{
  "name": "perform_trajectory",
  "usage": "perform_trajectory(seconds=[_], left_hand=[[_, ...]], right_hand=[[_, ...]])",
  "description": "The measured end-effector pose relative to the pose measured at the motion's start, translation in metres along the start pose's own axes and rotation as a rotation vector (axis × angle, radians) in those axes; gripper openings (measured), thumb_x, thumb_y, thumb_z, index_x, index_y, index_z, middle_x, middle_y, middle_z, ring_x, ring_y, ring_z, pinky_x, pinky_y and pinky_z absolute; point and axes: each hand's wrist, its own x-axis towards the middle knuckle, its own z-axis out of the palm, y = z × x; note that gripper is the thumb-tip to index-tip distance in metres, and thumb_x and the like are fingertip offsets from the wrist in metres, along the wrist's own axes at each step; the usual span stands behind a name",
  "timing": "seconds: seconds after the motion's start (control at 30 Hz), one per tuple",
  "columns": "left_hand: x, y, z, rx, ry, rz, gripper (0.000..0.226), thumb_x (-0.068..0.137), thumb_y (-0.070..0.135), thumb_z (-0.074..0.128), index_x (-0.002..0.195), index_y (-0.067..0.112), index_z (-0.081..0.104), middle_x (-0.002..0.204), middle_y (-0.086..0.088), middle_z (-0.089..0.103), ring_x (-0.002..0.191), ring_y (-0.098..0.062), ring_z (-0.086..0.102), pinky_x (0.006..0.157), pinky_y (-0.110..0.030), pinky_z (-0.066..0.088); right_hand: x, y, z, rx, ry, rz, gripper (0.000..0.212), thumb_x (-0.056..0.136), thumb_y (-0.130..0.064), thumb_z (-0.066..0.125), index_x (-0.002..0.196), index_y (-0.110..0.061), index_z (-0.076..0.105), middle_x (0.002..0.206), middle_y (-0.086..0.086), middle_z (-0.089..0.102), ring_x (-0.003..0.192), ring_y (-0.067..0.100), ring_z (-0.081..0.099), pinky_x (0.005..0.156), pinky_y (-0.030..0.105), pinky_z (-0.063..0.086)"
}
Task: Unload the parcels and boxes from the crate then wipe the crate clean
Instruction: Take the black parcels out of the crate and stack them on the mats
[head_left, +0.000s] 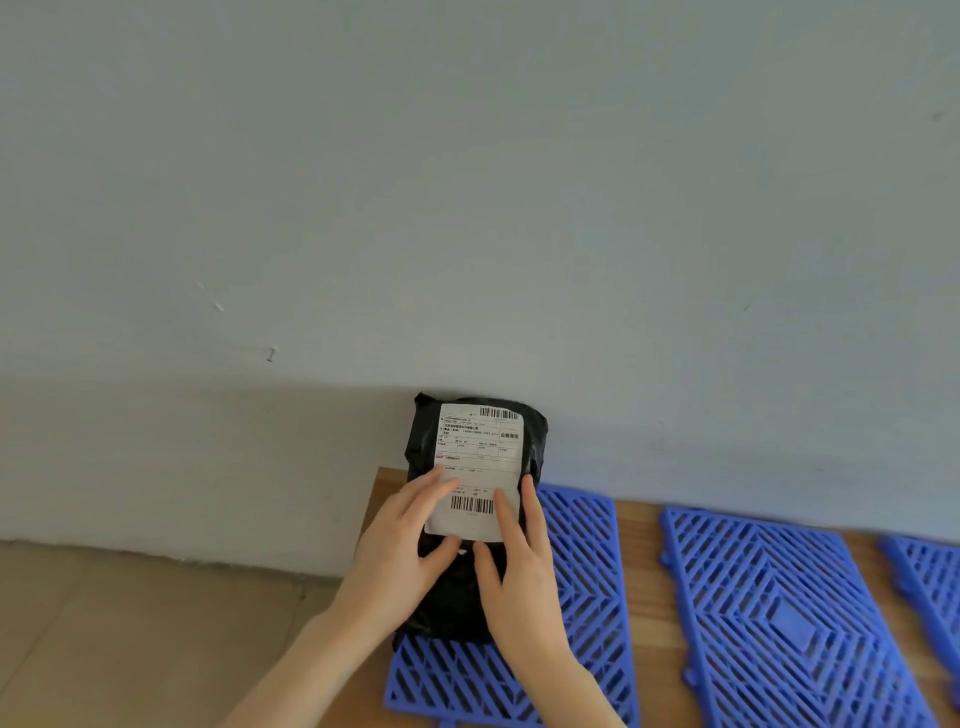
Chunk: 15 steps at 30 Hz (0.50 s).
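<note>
Black-wrapped parcel (475, 462) sits on the leftmost blue grid mat (587, 551), far end at the wall (467, 208) — left hand (397, 551) and right hand (519, 577) press it with straight fingers, so seat it squarely before releasing.

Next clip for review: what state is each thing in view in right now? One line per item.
black parcel: lying label up on the left mat, far end by the wall
shipping label: face up, near end under fingers
left hand: fingers straight, resting on the parcel
right hand: fingers straight, resting on the parcel
left mat: flat on the wooden surface
middle mat: flat
crate: not in view
</note>
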Motion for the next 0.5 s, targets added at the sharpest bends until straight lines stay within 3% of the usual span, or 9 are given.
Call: perform_trajectory(seconds=[0.13, 0.3, 0.37, 0.43, 0.5], left_hand=[[0.014, -0.013, -0.002, 0.039, -0.081, 0.001, 0.057, 0.092, 0.026, 0.066, 0.144, 0.028, 0.044, 0.155, 0.016, 0.029, 0.139, -0.003, 0.034, 0.114, -0.026, 0.034], [0.021, -0.014, -0.003, 0.168, -0.122, 0.02, 0.052, 0.096, 0.03, 0.059, 0.146, 0.025, 0.044, 0.159, 0.011, 0.024, 0.141, -0.014, 0.031, 0.114, -0.034, 0.033], [0.021, -0.008, -0.005, 0.233, -0.108, 0.018, 0.051, 0.096, 0.031, 0.06, 0.144, 0.025, 0.047, 0.158, 0.009, 0.028, 0.143, -0.019, 0.029, 0.115, -0.036, 0.031], [0.017, 0.0, -0.008, 0.291, -0.08, 0.004, 0.051, 0.094, 0.034, 0.062, 0.143, 0.027, 0.049, 0.157, 0.009, 0.031, 0.146, -0.021, 0.026, 0.116, -0.037, 0.026], [0.01, 0.015, -0.014, 0.308, -0.015, -0.016, 0.051, 0.092, 0.034, 0.065, 0.14, 0.025, 0.053, 0.154, 0.007, 0.036, 0.146, -0.023, 0.026, 0.115, -0.04, 0.027]], right_hand=[[0.011, 0.003, 0.007, -0.017, -0.036, 0.045, 0.058, 0.101, -0.029, 0.047, 0.152, -0.031, 0.02, 0.159, -0.014, -0.008, 0.147, 0.008, 0.009, 0.115, 0.024, 0.028], [0.019, 0.004, 0.006, -0.028, -0.09, 0.047, 0.057, 0.102, -0.031, 0.044, 0.152, -0.029, 0.018, 0.16, -0.012, -0.01, 0.145, 0.006, 0.014, 0.102, 0.005, 0.022], [0.02, 0.004, 0.0, -0.048, -0.115, 0.038, 0.058, 0.101, -0.033, 0.044, 0.152, -0.03, 0.017, 0.16, -0.011, -0.009, 0.146, 0.009, 0.014, 0.109, 0.013, 0.025], [0.016, 0.004, -0.01, -0.108, -0.117, 0.02, 0.059, 0.1, -0.037, 0.046, 0.152, -0.032, 0.018, 0.161, -0.01, -0.008, 0.147, 0.014, 0.012, 0.117, 0.03, 0.025], [0.009, 0.002, -0.025, -0.138, -0.092, -0.004, 0.06, 0.099, -0.041, 0.047, 0.152, -0.034, 0.02, 0.161, -0.012, -0.006, 0.147, 0.016, 0.011, 0.117, 0.038, 0.026]])
